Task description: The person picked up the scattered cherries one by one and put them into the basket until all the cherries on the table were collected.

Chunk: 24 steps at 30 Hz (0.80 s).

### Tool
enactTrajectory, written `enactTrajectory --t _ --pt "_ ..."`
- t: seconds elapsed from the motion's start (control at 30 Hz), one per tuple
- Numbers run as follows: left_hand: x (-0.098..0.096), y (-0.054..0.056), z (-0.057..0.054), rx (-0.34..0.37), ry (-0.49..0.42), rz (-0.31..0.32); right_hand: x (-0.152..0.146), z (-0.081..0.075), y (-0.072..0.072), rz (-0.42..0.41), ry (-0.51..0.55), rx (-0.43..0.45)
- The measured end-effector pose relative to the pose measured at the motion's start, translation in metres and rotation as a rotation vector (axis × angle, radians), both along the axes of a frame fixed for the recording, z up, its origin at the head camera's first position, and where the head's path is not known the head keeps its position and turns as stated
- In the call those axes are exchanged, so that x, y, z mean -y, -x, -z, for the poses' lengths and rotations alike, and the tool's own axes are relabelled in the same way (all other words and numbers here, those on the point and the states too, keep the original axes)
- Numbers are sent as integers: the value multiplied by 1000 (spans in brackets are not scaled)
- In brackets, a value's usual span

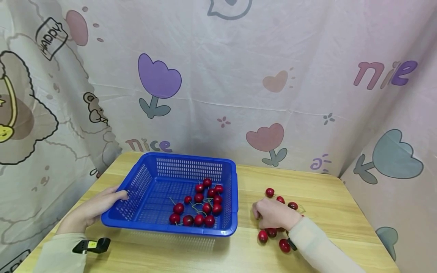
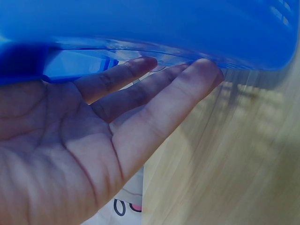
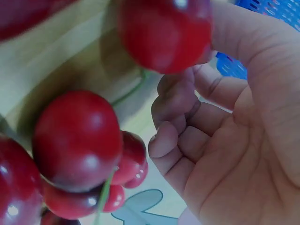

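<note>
A blue plastic basket (image 1: 191,230) holds several red cherries (image 1: 198,197), mostly on its right side. My left hand (image 1: 99,206) grips its left rim, thumb over the edge; in the left wrist view the fingers (image 2: 161,110) reach beneath. My right hand (image 1: 274,213) is low over loose cherries (image 1: 285,245) right of the basket, its fingers bent. In the right wrist view a cherry (image 3: 164,35) overlaps the thumb and fingertips of my right hand (image 3: 225,136), so whether they pinch anything is hidden.
The wooden table (image 1: 327,204) carries the basket and the cherries. A patterned curtain (image 1: 211,102) hangs behind it and along both sides. More loose cherries (image 1: 269,192) lie beyond my right hand.
</note>
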<state>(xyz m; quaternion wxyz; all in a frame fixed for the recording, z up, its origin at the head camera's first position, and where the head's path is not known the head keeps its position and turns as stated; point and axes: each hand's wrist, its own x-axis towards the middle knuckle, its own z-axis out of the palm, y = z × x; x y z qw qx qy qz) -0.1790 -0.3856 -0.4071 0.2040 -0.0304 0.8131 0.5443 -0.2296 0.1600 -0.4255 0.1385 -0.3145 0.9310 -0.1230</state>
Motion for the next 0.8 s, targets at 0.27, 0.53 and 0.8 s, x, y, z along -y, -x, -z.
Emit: enactTrajectory --t 0.27,0.53,0.8 --pt "0 0 0 -1 -10 4 -6 -13 4 -49 102 47" --pt "0 -1 -1 2 -17 1 -11 -26 7 -47 151 99" --pt "-1 -2 -1 3 -29 2 -12 -39 7 -61 227 172"
